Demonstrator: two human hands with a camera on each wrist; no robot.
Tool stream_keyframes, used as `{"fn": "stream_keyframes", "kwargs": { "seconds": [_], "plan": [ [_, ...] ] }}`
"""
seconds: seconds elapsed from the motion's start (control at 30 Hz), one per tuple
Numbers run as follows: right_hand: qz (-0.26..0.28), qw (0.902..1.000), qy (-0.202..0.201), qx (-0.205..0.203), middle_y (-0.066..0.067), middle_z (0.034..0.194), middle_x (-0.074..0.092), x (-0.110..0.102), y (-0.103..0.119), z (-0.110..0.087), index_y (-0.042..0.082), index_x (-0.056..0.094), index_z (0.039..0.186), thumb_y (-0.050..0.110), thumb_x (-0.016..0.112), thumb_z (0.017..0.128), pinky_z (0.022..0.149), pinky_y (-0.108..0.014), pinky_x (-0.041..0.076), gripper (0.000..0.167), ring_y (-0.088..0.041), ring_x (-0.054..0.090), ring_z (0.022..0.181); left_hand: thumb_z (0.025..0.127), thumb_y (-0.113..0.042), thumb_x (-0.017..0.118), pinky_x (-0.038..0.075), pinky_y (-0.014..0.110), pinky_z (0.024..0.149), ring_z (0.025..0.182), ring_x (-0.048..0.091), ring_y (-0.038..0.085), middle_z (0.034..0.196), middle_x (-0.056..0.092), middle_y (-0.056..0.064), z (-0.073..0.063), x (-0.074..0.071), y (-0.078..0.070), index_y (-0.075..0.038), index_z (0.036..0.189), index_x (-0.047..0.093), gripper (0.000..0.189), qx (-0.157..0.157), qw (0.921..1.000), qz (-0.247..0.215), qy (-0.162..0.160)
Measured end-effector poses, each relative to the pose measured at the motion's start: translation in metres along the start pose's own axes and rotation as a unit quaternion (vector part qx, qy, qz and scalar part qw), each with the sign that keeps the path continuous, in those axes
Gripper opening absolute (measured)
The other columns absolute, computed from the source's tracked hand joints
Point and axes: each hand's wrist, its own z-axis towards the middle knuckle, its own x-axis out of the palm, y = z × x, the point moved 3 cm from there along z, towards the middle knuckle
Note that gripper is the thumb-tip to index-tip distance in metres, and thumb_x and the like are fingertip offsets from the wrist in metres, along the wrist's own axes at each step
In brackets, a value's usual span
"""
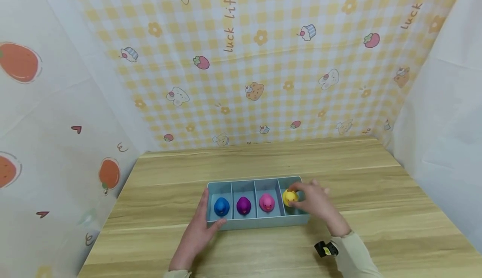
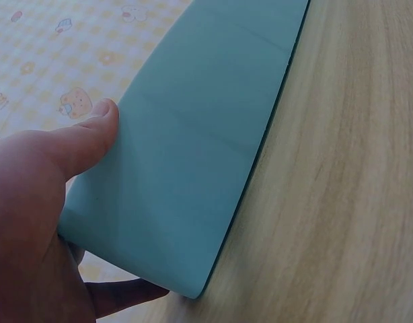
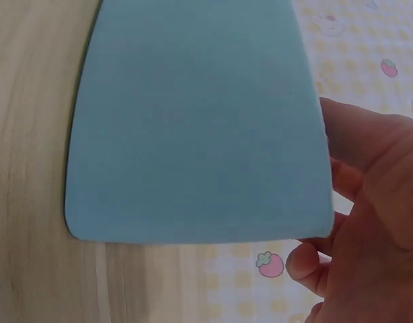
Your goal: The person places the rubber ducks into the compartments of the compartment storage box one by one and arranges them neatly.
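A blue-grey divided box [image 1: 260, 222] lies lengthwise on the table, its side wall filling much of both wrist views. In the rightmost compartment is a yellow toy duck [image 1: 288, 196], pinched between the thumb and fingers of my right hand [image 1: 315, 201]. My left hand [image 1: 198, 230] grips the box's left end, thumb over the front rim and fingers along the end wall. From left to right, the other compartments hold a blue toy duck [image 1: 221, 206], a purple toy duck [image 1: 243, 205] and a pink toy duck [image 1: 267, 202]. The right wrist view hides the yellow duck behind the box wall.
The wood-grain table [image 1: 260, 250] extends around the box on every side. A yellow-checked cloth [image 1: 241, 81] hangs behind it, with white cloth [image 1: 444, 114] at the right and patterned cloth at the left. A small black device [image 1: 326, 249] is at the right sleeve.
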Motion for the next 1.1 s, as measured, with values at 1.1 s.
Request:
{"fn": "stream_keyframes", "kwargs": {
  "seconds": [1.1],
  "plan": [
    [-0.089,0.9958,0.019,0.001,0.004,0.082,0.068,0.016,0.009,0.004,0.019,0.068,0.092,0.018,0.084,0.07,0.064,-0.035,0.017,0.026,-0.021,0.034,0.079,0.088,-0.044,0.066,0.032,0.06,0.108,0.143,0.022,0.042,0.162,0.008,0.01,0.0,0.0,0.002,-0.027,0.155,-0.001,0.096,-0.001,1.0,-0.002,0.004]
  ]
}}
